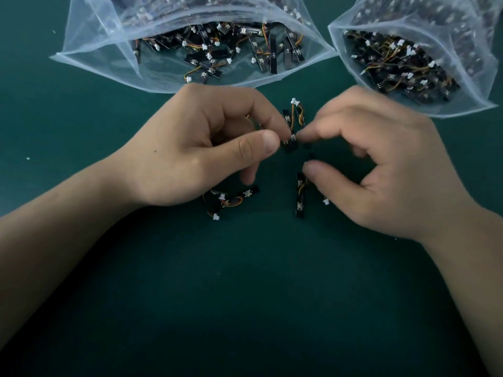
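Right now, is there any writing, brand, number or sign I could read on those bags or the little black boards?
No text can be read anywhere.
Bagged circuit board in the left zip bag: faint pale marks, too small and blurred to read.
Pinched circuit board, held by the left hand: no legible print.
Right zip bag: clear plastic, no print shows.

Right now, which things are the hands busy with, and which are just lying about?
Busy: left hand pinching a small black board; right hand touching it.
Lying about: left bag; right bag; loose boards on the mat.
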`<state>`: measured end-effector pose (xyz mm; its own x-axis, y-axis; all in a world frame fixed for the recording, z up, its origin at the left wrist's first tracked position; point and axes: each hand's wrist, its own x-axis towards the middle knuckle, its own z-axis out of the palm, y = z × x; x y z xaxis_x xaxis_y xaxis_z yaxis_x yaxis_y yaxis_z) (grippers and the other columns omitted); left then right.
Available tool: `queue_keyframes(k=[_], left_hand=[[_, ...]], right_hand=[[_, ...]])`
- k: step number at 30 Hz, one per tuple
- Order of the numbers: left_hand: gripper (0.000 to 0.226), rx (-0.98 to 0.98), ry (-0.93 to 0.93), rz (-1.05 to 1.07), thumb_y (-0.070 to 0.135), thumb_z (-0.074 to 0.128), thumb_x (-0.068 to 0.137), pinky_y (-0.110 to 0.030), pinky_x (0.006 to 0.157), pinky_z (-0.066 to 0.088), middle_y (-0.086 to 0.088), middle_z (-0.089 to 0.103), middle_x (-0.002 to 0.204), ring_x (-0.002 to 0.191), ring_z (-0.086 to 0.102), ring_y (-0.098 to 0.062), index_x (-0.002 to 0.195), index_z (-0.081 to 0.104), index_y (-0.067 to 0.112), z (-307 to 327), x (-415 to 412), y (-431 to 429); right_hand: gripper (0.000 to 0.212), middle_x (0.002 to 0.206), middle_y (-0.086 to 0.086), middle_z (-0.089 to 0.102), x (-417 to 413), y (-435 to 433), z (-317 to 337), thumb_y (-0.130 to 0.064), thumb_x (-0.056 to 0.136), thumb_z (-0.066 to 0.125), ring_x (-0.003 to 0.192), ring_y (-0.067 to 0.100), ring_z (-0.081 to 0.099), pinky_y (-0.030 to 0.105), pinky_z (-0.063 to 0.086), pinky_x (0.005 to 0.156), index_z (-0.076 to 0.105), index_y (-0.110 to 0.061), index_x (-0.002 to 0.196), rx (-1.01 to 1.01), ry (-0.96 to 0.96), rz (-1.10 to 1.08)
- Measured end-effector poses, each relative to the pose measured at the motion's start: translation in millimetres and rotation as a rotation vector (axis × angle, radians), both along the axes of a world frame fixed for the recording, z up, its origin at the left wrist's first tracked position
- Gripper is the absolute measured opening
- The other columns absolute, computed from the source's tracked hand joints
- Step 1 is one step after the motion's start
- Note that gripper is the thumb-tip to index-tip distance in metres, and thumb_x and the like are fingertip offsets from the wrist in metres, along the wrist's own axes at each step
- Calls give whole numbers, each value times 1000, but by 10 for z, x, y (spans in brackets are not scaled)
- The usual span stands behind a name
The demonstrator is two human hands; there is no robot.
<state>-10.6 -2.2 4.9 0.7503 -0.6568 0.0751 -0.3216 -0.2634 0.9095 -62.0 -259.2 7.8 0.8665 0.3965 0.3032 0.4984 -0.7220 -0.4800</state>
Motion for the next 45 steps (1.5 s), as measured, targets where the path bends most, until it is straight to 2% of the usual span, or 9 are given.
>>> queue_keyframes(k=[4, 9, 11, 13, 15, 19, 26, 32, 45], left_hand=[[20, -18, -6, 40, 30, 59, 106, -16, 49, 34, -1, 65, 61, 44, 43, -8, 119, 67, 18, -3, 6, 15], [13, 2, -192, 123, 16, 63, 102, -18, 53, 35, 0, 56, 58, 50, 47, -16, 103, 74, 11, -12, -17, 11], [14, 78, -347, 131, 14, 63, 100, -20, 64, 41, 4, 62, 69, 61, 54, -12, 101, 77, 11, -3, -10, 6], [18, 176, -544, 93, 18, 63, 99, -35, 85, 46, 1, 69, 92, 85, 60, -22, 106, 79, 14, -15, 3, 0], [28, 280, -657, 47, 33, 59, 101, -46, 98, 38, 0, 66, 120, 110, 54, -30, 117, 78, 20, -35, 8, -5], [45, 436, -668, -65, 56, 46, 105, -44, 104, 20, 10, 52, 150, 132, 38, -25, 133, 71, 32, -61, -13, -5], [55, 477, -640, -82, 64, 38, 104, -50, 108, 19, 9, 53, 146, 134, 37, -25, 134, 70, 31, -46, -9, -6], [55, 463, -606, -85, 63, 40, 103, -45, 108, 17, 12, 55, 142, 131, 37, -21, 132, 72, 30, -26, 3, -8], [48, 406, -590, -76, 54, 47, 101, -58, 105, 21, 15, 59, 147, 142, 43, -18, 130, 74, 26, -25, 5, 7]], right_hand=[[10, 89, -3, 63, -9, -36, 40, -23, 92, 76, 80, 7, 58, 28, 44, 68, 73, -14, 92, 1, -3, 47], [27, 79, -6, 59, -7, -51, 38, -47, 84, 82, 70, 18, 57, 44, 49, 60, 71, -22, 84, -68, 129, 85], [27, 76, -8, 57, 4, -55, 35, -50, 84, 82, 68, 18, 57, 43, 49, 59, 72, -24, 83, -73, 151, 87], [26, 75, -9, 56, 3, -56, 27, -50, 84, 82, 67, 19, 57, 43, 48, 58, 76, -25, 84, -70, 166, 95], [24, 75, -9, 56, 3, -58, 19, -49, 85, 82, 66, 20, 58, 43, 48, 58, 79, -25, 87, -64, 177, 101], [18, 75, -10, 55, 11, -67, 13, -43, 87, 82, 65, 20, 57, 43, 47, 57, 81, -25, 92, -61, 175, 108], [25, 76, -13, 50, -5, -48, 34, -46, 85, 83, 69, 10, 52, 40, 44, 57, 73, -25, 94, -53, 179, 140], [21, 76, -15, 52, -5, -48, 17, -45, 86, 82, 67, 14, 56, 41, 48, 57, 77, -25, 89, -65, 191, 155], [18, 76, -12, 52, -4, -53, -1, -42, 89, 80, 67, 12, 52, 41, 47, 57, 80, -24, 95, -86, 154, 160]])
